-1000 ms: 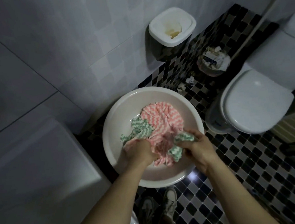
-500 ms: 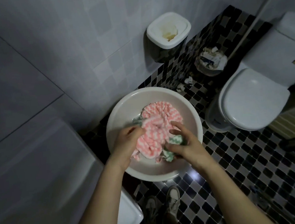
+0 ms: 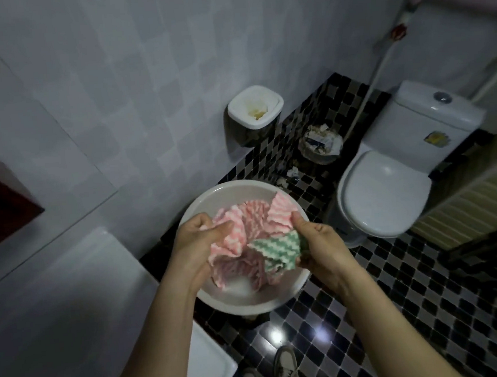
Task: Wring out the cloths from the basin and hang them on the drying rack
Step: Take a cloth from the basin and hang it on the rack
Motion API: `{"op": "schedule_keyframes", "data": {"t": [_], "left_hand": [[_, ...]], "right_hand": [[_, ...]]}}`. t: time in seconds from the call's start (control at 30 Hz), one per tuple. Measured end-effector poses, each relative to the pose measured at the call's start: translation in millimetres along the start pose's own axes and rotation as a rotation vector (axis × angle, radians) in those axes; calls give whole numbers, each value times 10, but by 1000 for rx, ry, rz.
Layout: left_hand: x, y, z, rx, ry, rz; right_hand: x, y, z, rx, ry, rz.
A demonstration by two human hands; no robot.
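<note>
A round white basin [image 3: 212, 200] stands on the tiled floor below me. Over it I hold up a pink-and-white striped cloth [image 3: 258, 220], stretched between both hands. My left hand [image 3: 198, 243] is closed on its left edge. My right hand [image 3: 320, 242] grips its right edge together with a green-and-white striped cloth [image 3: 279, 251], which hangs in front of the pink one. The pink cloth's lower folds droop into the basin. No drying rack is visible.
A white toilet [image 3: 390, 189] with its lid down stands to the right. A white-rimmed bin [image 3: 254, 113] and a full waste basket [image 3: 322, 145] sit by the wall. A white appliance [image 3: 72, 306] fills the left. My shoes [image 3: 282, 370] are below the basin.
Both hands have lifted the cloths out of the basin and pulled apart, spreading the pink cloth. The green cloth has moved to my right hand. The camera has tilted up.
</note>
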State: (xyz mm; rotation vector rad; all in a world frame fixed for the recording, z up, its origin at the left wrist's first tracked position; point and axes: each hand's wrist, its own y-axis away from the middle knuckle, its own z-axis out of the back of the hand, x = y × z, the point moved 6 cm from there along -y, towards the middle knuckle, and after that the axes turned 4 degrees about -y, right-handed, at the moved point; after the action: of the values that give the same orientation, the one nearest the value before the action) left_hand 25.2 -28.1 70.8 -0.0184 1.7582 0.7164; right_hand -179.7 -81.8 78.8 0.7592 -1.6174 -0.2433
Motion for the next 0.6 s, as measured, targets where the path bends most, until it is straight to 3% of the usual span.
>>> {"op": "schedule_keyframes", "data": {"t": [0.17, 0.33, 0.37, 0.6], "left_hand": [[-324, 282, -254, 55, -288, -242], [-531, 758, -861, 391, -765, -422], [-514, 786, -896, 397, -823, -441], [-446, 960, -1209, 394, -914, -585]], "right_hand": [[111, 319, 22, -10, 62, 62], [269, 744, 68, 32, 196, 182], [297, 786, 61, 48, 250, 199], [374, 1434, 441, -56, 514, 247]]}}
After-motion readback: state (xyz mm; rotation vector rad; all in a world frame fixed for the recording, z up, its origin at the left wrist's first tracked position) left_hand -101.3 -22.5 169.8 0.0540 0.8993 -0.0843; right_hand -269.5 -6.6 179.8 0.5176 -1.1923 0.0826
